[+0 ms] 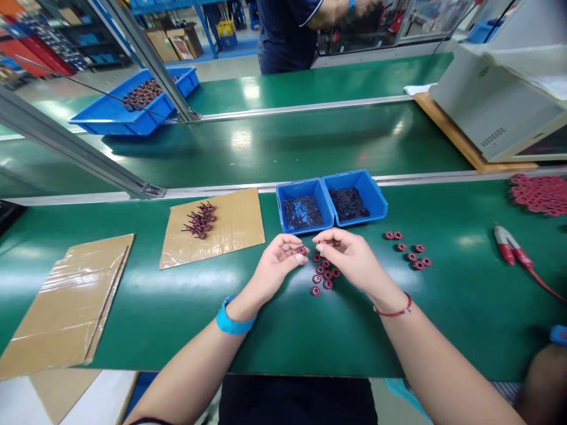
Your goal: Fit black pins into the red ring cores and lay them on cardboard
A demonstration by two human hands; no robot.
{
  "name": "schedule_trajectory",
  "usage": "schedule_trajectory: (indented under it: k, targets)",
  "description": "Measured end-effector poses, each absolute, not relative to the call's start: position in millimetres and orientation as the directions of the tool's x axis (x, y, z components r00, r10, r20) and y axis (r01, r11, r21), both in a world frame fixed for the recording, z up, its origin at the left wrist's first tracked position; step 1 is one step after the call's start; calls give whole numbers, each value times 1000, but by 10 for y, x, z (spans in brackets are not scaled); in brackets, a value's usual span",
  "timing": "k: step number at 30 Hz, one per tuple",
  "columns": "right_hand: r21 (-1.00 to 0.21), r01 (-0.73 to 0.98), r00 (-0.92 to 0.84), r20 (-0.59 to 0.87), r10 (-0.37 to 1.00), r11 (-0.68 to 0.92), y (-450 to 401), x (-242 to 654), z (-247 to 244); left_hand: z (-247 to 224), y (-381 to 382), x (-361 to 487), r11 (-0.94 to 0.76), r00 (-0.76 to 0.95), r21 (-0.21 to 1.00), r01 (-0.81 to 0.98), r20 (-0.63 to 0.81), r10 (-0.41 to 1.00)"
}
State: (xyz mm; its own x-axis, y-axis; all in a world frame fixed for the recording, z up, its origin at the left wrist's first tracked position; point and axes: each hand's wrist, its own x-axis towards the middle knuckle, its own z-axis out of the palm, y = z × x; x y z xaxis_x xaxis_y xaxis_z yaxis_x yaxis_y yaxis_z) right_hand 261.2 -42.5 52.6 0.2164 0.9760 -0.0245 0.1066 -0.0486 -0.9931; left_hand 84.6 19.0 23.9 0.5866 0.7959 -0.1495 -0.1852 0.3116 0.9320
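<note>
Pinched in my left hand [282, 258] is a small red-and-black toothed ring [302, 250], held up at the fingertips. My right hand [348, 254] is closed in a pinch close beside it; a dark speck shows at its fingertips, too small to name. Several matching toothed rings [328, 284] lie on the green table below and between the hands. Just beyond them stand two blue bins, the left bin [305, 229] and the right bin [384, 206], both holding thin dark pins [349, 203]. On a cardboard sheet [239, 218] sits a cluster of rings with pins [201, 221] sticking out.
More rings [411, 257] lie to the right, near a red-handled clip [514, 248] on a cable and a pile of red rings [538, 193]. Wrapped cardboard [66, 301] lies left. A metal post [88, 150], blue tray [137, 125] and grey machine [496, 112] stand behind. A person [287, 29] stands opposite.
</note>
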Motion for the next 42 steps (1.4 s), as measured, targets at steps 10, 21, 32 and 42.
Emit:
schedule_trajectory:
  k: [10, 21, 32, 42]
  targets:
    - [-958, 286, 118, 15, 993, -19, -465, 2519, 560, 340, 143, 866, 318, 637, 930, -182, -135, 759]
    - [-858, 511, 344, 252, 904, 45, -36, 2741, 584, 249, 207, 836, 296, 556, 936, -192, -144, 818]
    - [-993, 45, 219, -96, 971, -108, -440, 2356, 594, 319, 173, 873, 279, 544, 924, -263, -97, 833]
    - [-995, 82, 309, -35, 951, -63, -457, 2457, 626, 346, 164, 854, 233, 590, 953, -196, -75, 804]
